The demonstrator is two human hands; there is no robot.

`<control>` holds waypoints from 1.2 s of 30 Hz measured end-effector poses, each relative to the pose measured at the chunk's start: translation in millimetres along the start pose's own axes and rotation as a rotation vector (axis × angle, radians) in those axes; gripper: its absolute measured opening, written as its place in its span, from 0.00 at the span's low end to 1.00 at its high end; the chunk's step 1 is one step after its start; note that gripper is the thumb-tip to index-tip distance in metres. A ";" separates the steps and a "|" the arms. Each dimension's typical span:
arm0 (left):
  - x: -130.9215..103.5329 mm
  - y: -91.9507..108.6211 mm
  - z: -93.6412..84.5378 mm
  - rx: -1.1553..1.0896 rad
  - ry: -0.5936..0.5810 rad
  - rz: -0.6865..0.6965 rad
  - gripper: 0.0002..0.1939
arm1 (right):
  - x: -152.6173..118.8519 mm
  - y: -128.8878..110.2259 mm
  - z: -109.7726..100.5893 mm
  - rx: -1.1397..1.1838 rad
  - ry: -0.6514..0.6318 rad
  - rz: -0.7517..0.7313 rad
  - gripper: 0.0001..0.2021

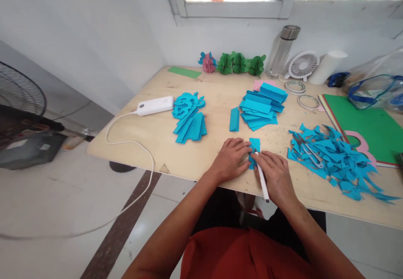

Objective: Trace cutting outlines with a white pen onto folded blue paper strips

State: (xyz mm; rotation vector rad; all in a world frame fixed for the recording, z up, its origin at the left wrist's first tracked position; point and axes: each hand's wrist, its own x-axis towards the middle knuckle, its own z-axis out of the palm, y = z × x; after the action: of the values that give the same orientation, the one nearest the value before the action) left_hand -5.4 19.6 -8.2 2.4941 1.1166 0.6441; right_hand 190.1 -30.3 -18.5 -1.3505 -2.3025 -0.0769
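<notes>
While the half-spread left hand (232, 158) presses a blue slip (255, 143) near the table's (189, 161) front edge, the right hand (276, 173) grips a pen (262, 179); cutouts (185, 105) look finished, the folded stack (258, 105) apparently not.

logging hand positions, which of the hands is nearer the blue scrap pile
Right. The right hand, holding a white pen, is just left of the blue scrap pile; the left hand, touching a blue strip, is farther left.

The left hand (232, 159) partly hides a blue strip (255, 144).
</notes>
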 end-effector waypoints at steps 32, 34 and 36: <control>0.1 8.1 -1.6 0.196 -0.039 0.036 0.22 | -1.2 2.0 2.2 0.013 0.010 -0.010 0.17; -0.3 8.5 -1.3 0.201 -0.037 0.034 0.22 | -1.3 2.5 2.6 0.014 0.012 -0.012 0.17; -0.5 8.8 -0.9 0.207 -0.036 0.029 0.22 | -1.4 2.5 3.1 0.018 0.012 -0.015 0.17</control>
State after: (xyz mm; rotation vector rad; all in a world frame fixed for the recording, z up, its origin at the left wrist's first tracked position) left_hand -0.8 13.6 -3.5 2.6882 1.1908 0.5118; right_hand 191.6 -29.3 -22.3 -1.3201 -2.2985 -0.0689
